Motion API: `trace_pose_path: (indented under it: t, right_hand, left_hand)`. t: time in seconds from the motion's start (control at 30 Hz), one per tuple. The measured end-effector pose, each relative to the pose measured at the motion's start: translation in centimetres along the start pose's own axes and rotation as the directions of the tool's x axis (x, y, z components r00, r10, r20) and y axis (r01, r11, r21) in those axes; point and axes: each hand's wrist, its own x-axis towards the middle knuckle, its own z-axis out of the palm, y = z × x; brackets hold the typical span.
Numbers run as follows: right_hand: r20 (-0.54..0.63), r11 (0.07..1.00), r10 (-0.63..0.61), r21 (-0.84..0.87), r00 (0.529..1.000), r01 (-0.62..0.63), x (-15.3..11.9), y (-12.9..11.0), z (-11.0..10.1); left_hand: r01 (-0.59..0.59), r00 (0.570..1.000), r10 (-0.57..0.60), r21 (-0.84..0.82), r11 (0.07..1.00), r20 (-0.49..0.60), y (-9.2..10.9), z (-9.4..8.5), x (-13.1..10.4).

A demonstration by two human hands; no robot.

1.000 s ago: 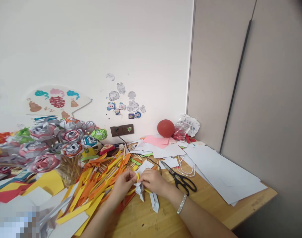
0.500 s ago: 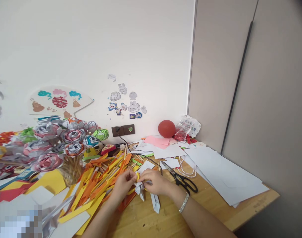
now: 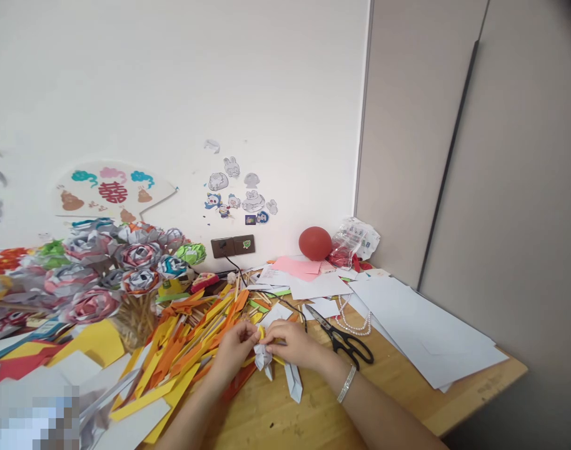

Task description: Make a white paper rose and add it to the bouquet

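Messy wooden table (image 3: 313,406) going on here, black scissors (image 3: 344,340) lying off to the right. Left hand (image 3: 238,347) and right hand (image 3: 288,342) are both pinching a small yellow-and-white folded paper piece (image 3: 262,356) between them.

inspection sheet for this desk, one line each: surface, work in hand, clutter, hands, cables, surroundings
surface: wooden table, small dark marks near the front
work in hand: yellow-and-white paper piece
clutter: orange and yellow paper strips in a loose pile, black-handled scissors, white sheets, bead string, red balloon, paper flowers
hands: left hand and right hand both pinch the piece; bracelet on right wrist
cables: black cord runs from wall socket down among the papers
surroundings: white wall with stickers and a fan-shaped picture; grey panels at right; spills, nothing seen
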Motion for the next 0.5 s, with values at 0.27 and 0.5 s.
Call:
trace_pose_path:
  t: [0.27, 0.5]
  right_hand:
    - [0.153, 0.995, 0.032, 0.086, 0.988, -0.046, -0.3, -1.0, -1.0]
    - [0.123, 0.990, 0.049, -0.139, 0.991, -0.032, -0.3, -1.4, -0.2]
  left_hand:
    - [0.088, 0.996, -0.088, -0.035, 0.995, 0.025, 0.6, -0.3, 0.1]
    - [0.074, 0.997, -0.074, -0.014, 0.997, -0.016, 0.8, 0.1, -0.1]
